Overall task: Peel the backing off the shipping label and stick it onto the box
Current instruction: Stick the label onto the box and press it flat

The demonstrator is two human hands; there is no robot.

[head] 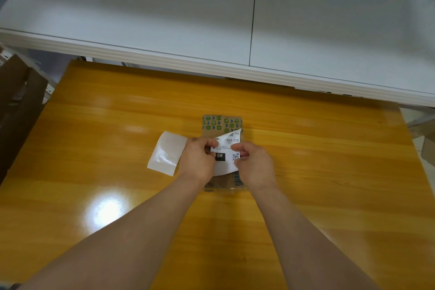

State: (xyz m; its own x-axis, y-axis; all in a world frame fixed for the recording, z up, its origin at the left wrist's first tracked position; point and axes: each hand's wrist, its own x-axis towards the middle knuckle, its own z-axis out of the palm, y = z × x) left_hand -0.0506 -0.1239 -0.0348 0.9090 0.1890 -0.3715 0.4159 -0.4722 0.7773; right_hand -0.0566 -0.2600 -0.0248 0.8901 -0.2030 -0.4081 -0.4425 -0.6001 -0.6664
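A small brown cardboard box (222, 122) with green and blue patterned tape lies on the yellow wooden table (317, 160). Over its top I hold a white shipping label (227, 146) printed with "A03-210", a black "5H" block and a QR code. My left hand (196, 160) pinches the label's left edge. My right hand (255, 163) pinches its right edge by the QR code. The label's far right corner curls upward. A glossy white backing sheet (166, 153) lies flat on the table just left of my left hand.
A white cabinet top (164, 19) runs along the far side of the table, its edge overhanging. Brown cardboard pieces (16, 101) stand at the left edge. More cardboard shows at the far right (427, 139).
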